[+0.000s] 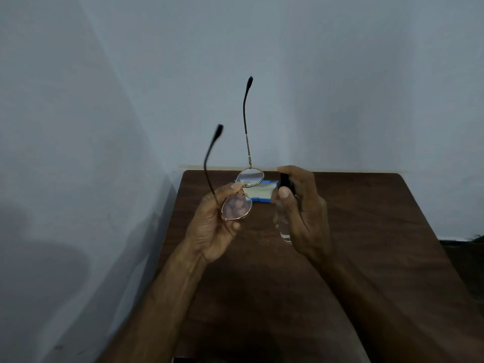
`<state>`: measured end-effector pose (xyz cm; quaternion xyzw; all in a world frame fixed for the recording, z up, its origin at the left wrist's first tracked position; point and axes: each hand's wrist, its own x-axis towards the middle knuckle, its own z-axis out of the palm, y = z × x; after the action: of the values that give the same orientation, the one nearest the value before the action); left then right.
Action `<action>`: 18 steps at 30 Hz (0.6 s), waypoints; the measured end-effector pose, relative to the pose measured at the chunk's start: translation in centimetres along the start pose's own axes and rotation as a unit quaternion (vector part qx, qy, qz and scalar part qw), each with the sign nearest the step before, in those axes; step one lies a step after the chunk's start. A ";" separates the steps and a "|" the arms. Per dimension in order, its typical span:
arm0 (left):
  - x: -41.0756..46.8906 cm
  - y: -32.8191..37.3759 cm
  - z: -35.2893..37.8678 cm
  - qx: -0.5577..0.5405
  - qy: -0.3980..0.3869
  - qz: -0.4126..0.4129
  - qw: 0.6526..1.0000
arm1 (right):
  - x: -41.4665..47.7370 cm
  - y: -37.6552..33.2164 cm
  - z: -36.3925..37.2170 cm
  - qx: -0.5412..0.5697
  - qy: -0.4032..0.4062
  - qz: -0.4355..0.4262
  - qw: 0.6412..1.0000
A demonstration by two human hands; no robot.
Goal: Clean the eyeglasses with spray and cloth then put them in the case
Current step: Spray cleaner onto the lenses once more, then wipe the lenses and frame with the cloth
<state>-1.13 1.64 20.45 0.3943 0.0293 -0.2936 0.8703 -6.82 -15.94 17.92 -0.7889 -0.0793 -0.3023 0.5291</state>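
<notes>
My left hand (212,226) holds round, thin gold-framed eyeglasses (250,176) by the bridge, above the table. Both temples are unfolded and point up and away. My right hand (301,205) grips a small clear spray bottle (284,229) with a black top, my forefinger resting on the top; the nozzle faces the lenses from the right. Behind the hands a blue glasses case (264,193) lies open on the table, with a pale cloth-like surface inside it.
A dark brown wooden table (366,231) stands against a pale blue-grey wall, in a corner with another wall on the left. The table's right edge drops to a dark floor at the far right.
</notes>
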 end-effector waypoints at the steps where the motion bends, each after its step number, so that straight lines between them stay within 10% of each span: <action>1: 0.3 -0.2 -0.3 0.048 0.015 0.019 0.999 | -0.8 0.4 -0.2 0.011 0.011 0.022 1.000; 18: 2.4 -7.0 -1.6 0.224 0.142 0.128 0.956 | -16.9 13.5 -5.4 -0.194 0.011 0.362 0.912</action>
<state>-2.57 -1.99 13.99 0.6172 0.0354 -0.1194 0.7769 -16.55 -23.17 -0.80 -0.8470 0.2780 -0.1083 0.4401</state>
